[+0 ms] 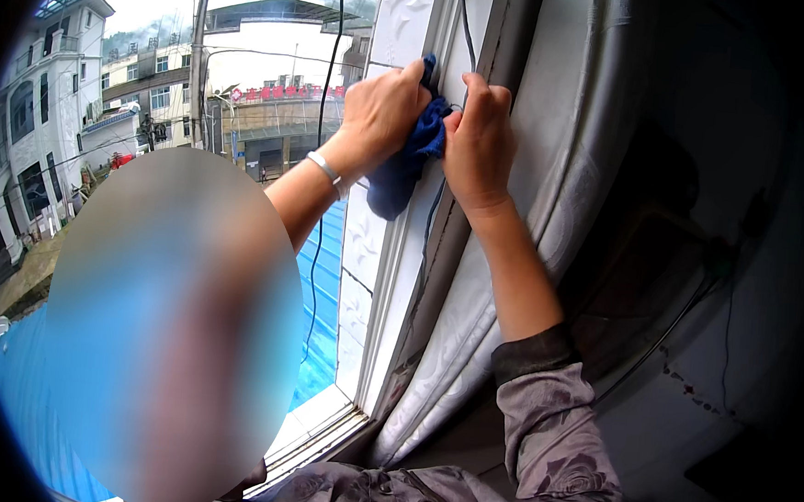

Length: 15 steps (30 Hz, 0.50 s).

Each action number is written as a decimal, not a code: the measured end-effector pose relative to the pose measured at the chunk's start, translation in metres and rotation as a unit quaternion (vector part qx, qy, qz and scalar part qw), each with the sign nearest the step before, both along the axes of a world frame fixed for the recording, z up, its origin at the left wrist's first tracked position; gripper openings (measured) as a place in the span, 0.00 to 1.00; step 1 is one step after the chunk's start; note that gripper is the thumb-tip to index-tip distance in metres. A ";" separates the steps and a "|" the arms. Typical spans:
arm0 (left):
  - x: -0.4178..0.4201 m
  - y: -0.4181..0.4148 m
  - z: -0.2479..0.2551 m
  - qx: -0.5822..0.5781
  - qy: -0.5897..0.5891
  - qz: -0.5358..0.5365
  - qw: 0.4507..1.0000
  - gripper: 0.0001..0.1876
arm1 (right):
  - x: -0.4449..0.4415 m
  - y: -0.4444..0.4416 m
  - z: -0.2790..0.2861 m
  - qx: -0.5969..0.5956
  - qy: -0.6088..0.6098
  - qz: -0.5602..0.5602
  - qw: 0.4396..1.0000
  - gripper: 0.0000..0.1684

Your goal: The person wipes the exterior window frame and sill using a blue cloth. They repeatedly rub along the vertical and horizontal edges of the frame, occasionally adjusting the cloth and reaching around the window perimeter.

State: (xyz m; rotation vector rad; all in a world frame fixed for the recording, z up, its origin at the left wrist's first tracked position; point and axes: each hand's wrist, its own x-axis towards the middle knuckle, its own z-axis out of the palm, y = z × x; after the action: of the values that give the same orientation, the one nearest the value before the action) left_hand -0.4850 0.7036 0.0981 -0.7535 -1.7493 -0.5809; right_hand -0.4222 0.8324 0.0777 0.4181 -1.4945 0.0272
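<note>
My left hand (385,112), with a silver bracelet at its wrist, grips a dark blue cloth (407,161) against the white window frame (387,264). The lower part of the cloth hangs below that hand. To its right my right hand (480,142) is closed around a thin black cable (466,20) beside the frame, and its fingers meet the cloth's right edge. Below the hands the cable (432,215) runs on down along the frame. The fingertips of my left hand are partly hidden by the cloth.
A pale patterned curtain (487,325) hangs at the right. Another black cable (316,246) dangles outside the opening. The window sill track (321,439) lies low in view. Blue corrugated roofing (326,301), buildings and a utility pole (198,59) are outside. A blurred oval hides the lower left.
</note>
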 end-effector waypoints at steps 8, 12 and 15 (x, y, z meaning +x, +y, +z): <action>-0.001 -0.002 -0.143 0.023 -0.056 -0.049 0.997 0.21 | -0.008 0.000 -0.013 -0.019 0.022 -0.008 1.000 0.28; 0.010 -0.004 -0.223 0.000 -0.086 -0.065 0.994 0.22 | -0.013 0.002 -0.017 -0.028 0.005 0.004 1.000 0.29; 0.020 -0.008 -0.284 -0.020 -0.142 -0.068 0.987 0.22 | -0.013 0.002 -0.021 -0.031 0.004 0.005 1.000 0.29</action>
State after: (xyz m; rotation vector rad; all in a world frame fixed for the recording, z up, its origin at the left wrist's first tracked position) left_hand -0.4649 0.6959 -0.1863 -0.8570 -1.9861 -0.7782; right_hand -0.4355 0.8343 0.0570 0.3749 -1.4810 0.0786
